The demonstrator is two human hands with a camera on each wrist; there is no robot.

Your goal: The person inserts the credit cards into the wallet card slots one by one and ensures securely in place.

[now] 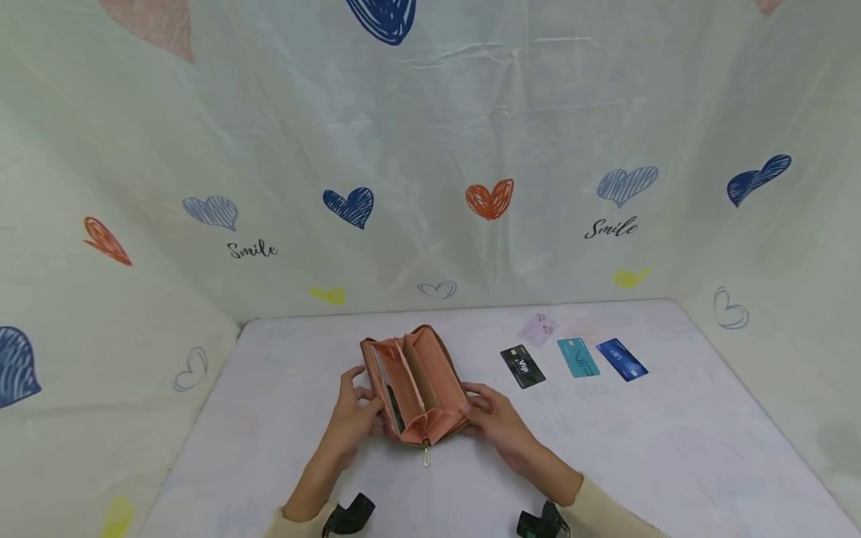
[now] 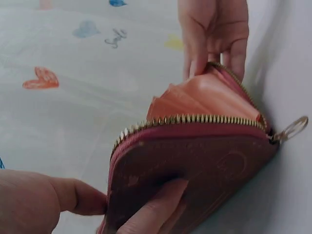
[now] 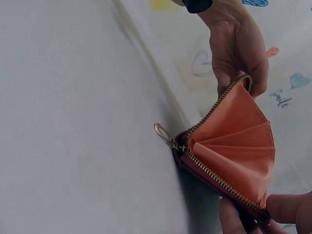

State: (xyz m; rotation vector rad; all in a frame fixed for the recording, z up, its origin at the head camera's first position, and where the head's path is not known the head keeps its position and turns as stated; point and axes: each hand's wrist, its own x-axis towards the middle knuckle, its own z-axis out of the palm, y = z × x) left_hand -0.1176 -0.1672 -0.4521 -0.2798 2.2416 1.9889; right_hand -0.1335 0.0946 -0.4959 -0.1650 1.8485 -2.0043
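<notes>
A zip-around wallet (image 1: 430, 359) with a salmon-pink lining is spread wide above the table, its dividers fanned apart. My left hand (image 1: 351, 420) grips its left side, the thumb at the zip edge. On the opposite cover, my right hand (image 1: 503, 427) pinches the right edge between thumb and fingers. A gold zip pull (image 1: 427, 456) dangles from the near end. Along the left inner wall show a whitish edge and a dark card edge (image 1: 394, 409). The left wrist view shows the dull mauve outer cover (image 2: 195, 161); the right wrist view looks into the folded lining (image 3: 243, 131).
Right of the wallet lie a black VIP card (image 1: 522, 366), a teal card (image 1: 578, 357) and a blue card (image 1: 622, 359). Behind them is a pale pink patterned square (image 1: 537, 329). A heart-printed curtain (image 1: 430, 134) rises behind the white table (image 1: 673, 448).
</notes>
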